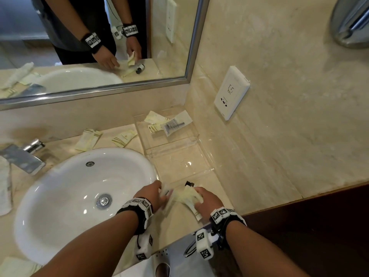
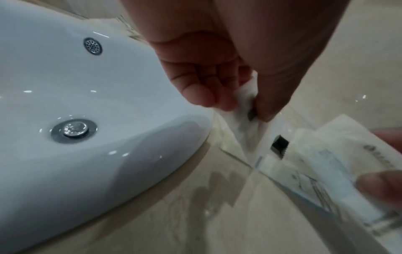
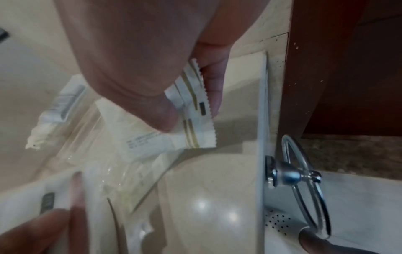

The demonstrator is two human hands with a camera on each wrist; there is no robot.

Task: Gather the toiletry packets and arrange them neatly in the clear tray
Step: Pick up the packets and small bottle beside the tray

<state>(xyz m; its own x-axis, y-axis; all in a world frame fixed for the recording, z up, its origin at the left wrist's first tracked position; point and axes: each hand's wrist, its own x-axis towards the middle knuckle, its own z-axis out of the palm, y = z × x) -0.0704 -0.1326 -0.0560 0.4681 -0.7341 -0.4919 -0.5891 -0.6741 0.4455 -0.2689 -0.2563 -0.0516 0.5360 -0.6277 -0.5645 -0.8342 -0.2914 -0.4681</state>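
Both hands work at the counter's front edge, just below the clear tray (image 1: 197,136). My left hand (image 1: 153,193) pinches a white packet (image 2: 245,110) between thumb and fingers. My right hand (image 1: 205,197) grips a bunch of cream packets with gold stripes (image 3: 193,110), fanned out toward the left hand. A small black-capped bottle (image 1: 189,184) lies just beyond the hands. The tray's far end holds cream packets (image 1: 154,118) and a clear-wrapped item (image 1: 173,125). Two more cream packets (image 1: 88,139) (image 1: 124,137) lie on the counter behind the sink.
A white basin (image 1: 79,196) takes up the counter's left part, with a chrome tap (image 1: 24,156) at its far left. A mirror (image 1: 95,43) and a wall socket (image 1: 231,92) stand behind. Folded white towels (image 1: 4,186) lie at the left edge. A chrome ring (image 3: 304,185) hangs below the counter front.
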